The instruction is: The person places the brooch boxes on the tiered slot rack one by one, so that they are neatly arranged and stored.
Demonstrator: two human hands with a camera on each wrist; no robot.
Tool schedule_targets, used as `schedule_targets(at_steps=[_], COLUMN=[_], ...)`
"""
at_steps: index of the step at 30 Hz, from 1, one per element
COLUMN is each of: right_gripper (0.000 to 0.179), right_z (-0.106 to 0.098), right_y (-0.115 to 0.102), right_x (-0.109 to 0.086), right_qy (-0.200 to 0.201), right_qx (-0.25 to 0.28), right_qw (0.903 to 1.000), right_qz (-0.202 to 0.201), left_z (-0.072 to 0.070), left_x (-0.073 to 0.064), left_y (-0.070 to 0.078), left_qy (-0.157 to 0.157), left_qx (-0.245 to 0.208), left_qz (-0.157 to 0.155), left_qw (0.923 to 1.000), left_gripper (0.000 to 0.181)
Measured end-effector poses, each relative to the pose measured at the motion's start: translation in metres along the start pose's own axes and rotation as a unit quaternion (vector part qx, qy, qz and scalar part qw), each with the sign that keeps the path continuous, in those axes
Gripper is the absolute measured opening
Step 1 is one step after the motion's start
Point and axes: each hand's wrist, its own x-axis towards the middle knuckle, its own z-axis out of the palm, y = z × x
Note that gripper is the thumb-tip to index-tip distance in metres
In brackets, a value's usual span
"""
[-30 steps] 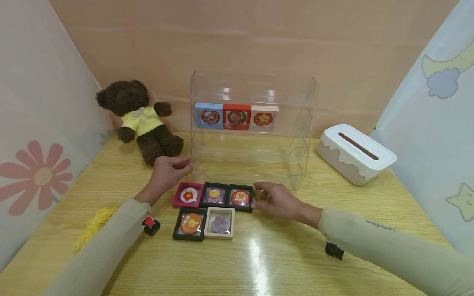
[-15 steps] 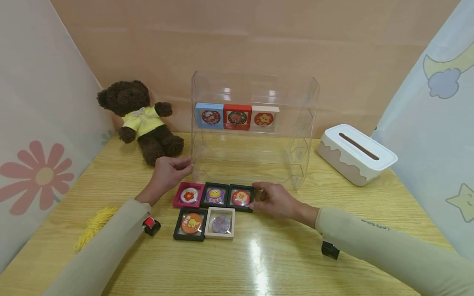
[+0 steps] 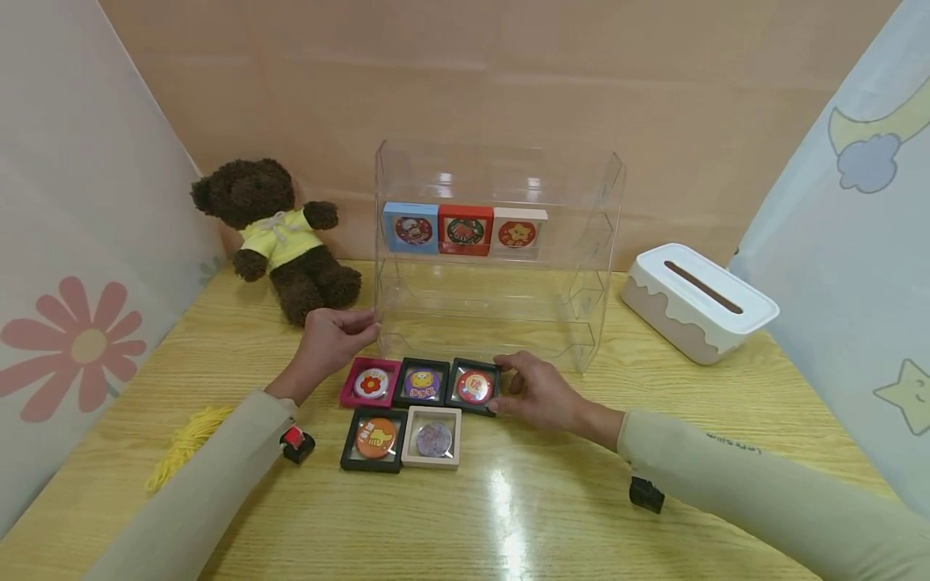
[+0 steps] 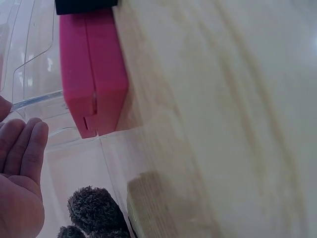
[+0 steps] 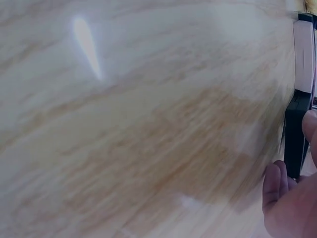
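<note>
My left hand point(image 3: 330, 343) pinches the lower left edge of a clear acrylic display rack point(image 3: 487, 311). My right hand point(image 3: 545, 393) grips the right side of a black square display frame point(image 3: 475, 387) with a red round badge inside; thumb and fingers hold its near and far corners. Beside it lie a black frame with a purple badge point(image 3: 421, 383) and a magenta frame point(image 3: 370, 383) with a flower badge. In front of these are a black frame with an orange thumbs-up badge point(image 3: 374, 440) and a cream frame point(image 3: 431, 437). The left wrist view shows the magenta frame's side point(image 4: 94, 69) close up.
Blue point(image 3: 410, 228), red point(image 3: 465, 230) and cream point(image 3: 519, 234) frames stand on an upper rack shelf. A brown teddy bear point(image 3: 279, 234) sits at the left, a tissue box point(image 3: 697, 303) at the right. Yellow strands point(image 3: 187, 444) lie by the left sleeve.
The black frame with the red badge has shifted slightly right and tilted, with a thin gap from its neighbour. My right hand moved with it; the left hand stays on the rack.
</note>
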Motion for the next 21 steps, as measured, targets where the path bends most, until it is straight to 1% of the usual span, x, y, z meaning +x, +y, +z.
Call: schedule_targets(at_steps=[3, 6, 12, 16, 21], right_gripper=[0.064, 0.064, 0.059, 0.052, 0.040], right_z=[0.0014, 0.0025, 0.0014, -0.0014, -0.0060], right_y=[-0.0005, -0.0021, -0.0056, -0.0070, -0.0098], right_x=[-0.0014, -0.0027, -0.0035, -0.0031, -0.0025], right_qy=[0.017, 0.037, 0.072, 0.082, 0.084], right_qx=[-0.008, -0.011, 0.003, 0.012, 0.026], right_qw=[0.9998, 0.9992, 0.9973, 0.9964, 0.9961], right_qz=[-0.008, -0.007, -0.013, -0.018, -0.012], left_z=[0.0001, 0.0002, 0.0008, 0.0011, 0.0005], left_x=[-0.0002, -0.0008, -0.0006, -0.0006, -0.0006], left_y=[-0.0001, 0.0001, 0.0005, 0.0007, 0.0013], left_qy=[0.000, 0.000, 0.000, -0.002, -0.007], left_qx=[0.004, 0.006, 0.004, 0.005, 0.015], left_qz=[0.001, 0.001, 0.006, 0.010, 0.010], left_qw=[1.0000, 1.0000, 1.0000, 0.9999, 0.9998], left_gripper=[0.024, 0.024, 0.024, 0.024, 0.023])
